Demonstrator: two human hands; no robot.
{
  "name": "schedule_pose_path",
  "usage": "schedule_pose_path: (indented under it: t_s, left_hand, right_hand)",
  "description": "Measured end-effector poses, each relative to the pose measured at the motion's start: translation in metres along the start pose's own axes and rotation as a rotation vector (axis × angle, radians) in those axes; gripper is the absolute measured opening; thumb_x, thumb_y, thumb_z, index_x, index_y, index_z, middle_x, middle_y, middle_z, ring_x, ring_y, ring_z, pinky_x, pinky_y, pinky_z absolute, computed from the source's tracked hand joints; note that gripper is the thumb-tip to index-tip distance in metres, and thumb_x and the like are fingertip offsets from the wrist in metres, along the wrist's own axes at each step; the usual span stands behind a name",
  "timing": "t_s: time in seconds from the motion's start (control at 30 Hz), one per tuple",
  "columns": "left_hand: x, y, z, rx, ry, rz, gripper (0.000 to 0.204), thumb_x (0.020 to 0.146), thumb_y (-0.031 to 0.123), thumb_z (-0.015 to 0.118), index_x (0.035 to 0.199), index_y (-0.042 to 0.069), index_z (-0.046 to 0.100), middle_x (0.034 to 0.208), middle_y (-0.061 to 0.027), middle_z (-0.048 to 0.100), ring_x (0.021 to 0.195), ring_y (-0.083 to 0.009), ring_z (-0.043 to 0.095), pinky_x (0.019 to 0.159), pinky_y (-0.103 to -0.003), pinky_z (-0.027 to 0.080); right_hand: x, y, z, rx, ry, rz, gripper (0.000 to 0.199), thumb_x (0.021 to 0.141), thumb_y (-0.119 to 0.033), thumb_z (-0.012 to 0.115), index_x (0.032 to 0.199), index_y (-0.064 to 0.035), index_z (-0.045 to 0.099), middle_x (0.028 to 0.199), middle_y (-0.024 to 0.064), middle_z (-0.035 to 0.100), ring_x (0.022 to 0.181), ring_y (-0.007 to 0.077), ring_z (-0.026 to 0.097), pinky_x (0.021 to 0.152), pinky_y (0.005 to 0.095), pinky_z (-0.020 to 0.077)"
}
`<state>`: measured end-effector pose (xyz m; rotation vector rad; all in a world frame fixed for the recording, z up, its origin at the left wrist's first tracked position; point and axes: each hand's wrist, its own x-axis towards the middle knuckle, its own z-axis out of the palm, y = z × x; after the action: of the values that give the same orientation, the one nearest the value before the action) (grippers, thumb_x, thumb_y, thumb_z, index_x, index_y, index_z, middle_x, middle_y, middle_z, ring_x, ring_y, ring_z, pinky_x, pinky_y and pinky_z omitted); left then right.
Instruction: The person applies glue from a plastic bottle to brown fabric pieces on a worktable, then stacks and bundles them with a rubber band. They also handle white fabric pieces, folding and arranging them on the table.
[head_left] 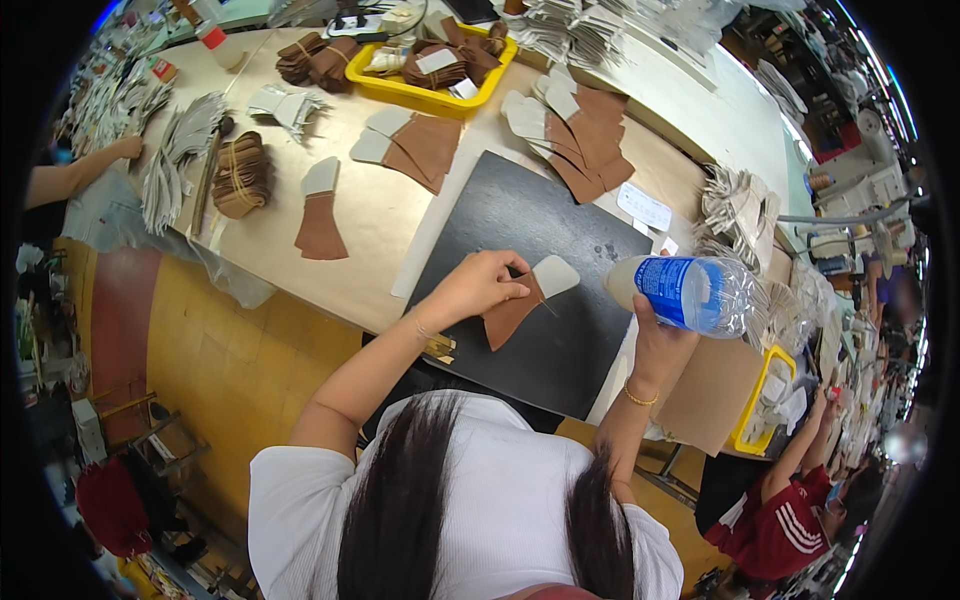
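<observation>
My left hand point(482, 286) is closed over the edge of a brown leather piece point(511, 318) with a pale grey end point(554, 276). The piece lies on a black board point(545, 210) on the table. My right hand point(662, 338) is wrapped round a clear plastic bottle point(690, 290) with a blue label. The bottle is tipped on its side above the board's right part, its narrow end pointing toward the leather piece but apart from it. A fine thread-like line shows by the piece's seam.
Beyond the board lie fanned brown-and-grey pieces point(575, 135) and another fan point(410, 145). A single piece point(321, 212) and a tied brown bundle point(240, 175) are at left. A yellow tray point(430, 97) stands behind. Co-workers' arms point(85, 172) show at left and right point(800, 445).
</observation>
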<state>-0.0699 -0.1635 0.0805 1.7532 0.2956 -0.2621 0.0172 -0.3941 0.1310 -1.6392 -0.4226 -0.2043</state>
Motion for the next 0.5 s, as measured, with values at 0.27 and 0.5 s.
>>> schedule_pose_path:
  t_s: [0.27,0.5]
  left_hand:
    - [0.005,0.0,0.015,0.151,0.066,0.024,0.024,0.078,0.017,0.072,0.099,0.004,0.068,0.065,-0.0101,0.064,0.06,-0.0215,0.063,0.059,-0.032,0.048]
    - [0.008,-0.004,0.01,0.068,0.009,-0.036,0.028,0.079,0.012,0.074,0.1,-0.001,0.061,0.064,-0.007,0.063,0.058,-0.0111,0.059,0.055,-0.027,0.045]
  right_hand:
    - [-0.027,0.016,0.021,0.007,-0.184,0.065,0.056,0.066,-0.012,0.087,0.115,0.0009,0.06,0.117,0.0111,0.065,0.104,0.0208,0.063,0.091,0.0332,0.0506]
    - [-0.018,0.026,0.021,-0.486,-0.392,-0.227,0.058,0.066,-0.015,0.086,0.117,-0.0031,0.061,0.116,0.0069,0.066,0.104,0.022,0.062,0.092,0.0357,0.0477]
